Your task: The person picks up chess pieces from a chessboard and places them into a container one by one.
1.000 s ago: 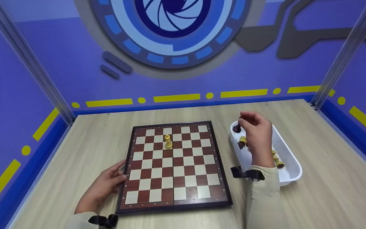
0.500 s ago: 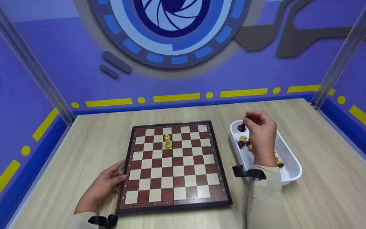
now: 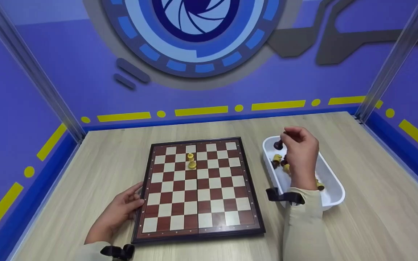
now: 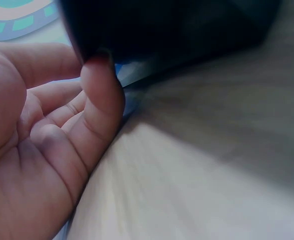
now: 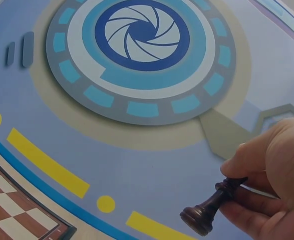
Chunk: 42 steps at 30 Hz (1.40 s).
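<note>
My right hand (image 3: 303, 156) pinches a dark chess piece (image 5: 207, 210) between thumb and fingers above the far end of the white tray (image 3: 327, 165). The piece hangs tilted, base down to the left in the right wrist view; its top is hidden by the fingers. My left hand (image 3: 119, 210) rests at the left edge of the chessboard (image 3: 185, 237), thumb and index fingertips touching its dark side. In the left wrist view, the other fingers of the left hand (image 4: 51, 130) are loosely bent. A cream chess piece (image 3: 192, 162) stands toward the far side of the board.
Inside the tray lie several cream and dark chess pieces (image 3: 277, 159), partly hidden by the right hand and wrist. The board and tray stand apart on a wooden table (image 3: 107, 152). A printed blue wall (image 3: 71, 61) rises behind, with side panels left and right.
My right hand has moved slightly to the right over the tray, still pinching the dark chess piece. The left hand, the board and the cream piece keep their places.
</note>
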Motion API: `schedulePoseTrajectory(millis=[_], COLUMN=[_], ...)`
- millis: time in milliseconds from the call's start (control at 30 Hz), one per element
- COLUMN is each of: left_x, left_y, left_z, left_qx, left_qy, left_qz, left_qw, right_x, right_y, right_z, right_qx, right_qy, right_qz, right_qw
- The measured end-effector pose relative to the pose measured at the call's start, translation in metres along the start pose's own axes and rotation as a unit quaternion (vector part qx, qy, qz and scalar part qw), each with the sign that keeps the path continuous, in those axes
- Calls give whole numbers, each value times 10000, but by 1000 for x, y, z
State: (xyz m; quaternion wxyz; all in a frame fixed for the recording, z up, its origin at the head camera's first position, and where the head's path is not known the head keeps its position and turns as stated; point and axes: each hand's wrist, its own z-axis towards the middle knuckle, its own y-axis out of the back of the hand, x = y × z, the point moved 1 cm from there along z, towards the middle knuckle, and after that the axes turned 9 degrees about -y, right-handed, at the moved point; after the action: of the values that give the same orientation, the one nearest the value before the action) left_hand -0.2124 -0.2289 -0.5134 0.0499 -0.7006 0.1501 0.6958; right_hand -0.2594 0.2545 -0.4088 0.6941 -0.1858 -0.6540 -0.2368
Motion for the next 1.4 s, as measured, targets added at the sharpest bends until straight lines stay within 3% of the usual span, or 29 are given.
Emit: schedulePoseTrajectory(millis=[200,533,1267,1400], left_x=[0,0,0,0], left_y=[0,0,0,0], left_z=[-1,0,0,-1], left_qx=[-2,8,46,79], left_qy=[18,-29,-5,-26], left_qz=[-38,82,-18,-43], left_qw=[10000,10000,10000,10000], right_x=[0,-2,-8,-10], right_y=[3,6,14,15], right_z=[1,4,12,12], right_qx=[-81,-283,-219,-154], right_qy=[-288,-372,-877,-799], right_qz=[-265,-455,-1009,-1170], right_qw=[9992,9979,9908,9898])
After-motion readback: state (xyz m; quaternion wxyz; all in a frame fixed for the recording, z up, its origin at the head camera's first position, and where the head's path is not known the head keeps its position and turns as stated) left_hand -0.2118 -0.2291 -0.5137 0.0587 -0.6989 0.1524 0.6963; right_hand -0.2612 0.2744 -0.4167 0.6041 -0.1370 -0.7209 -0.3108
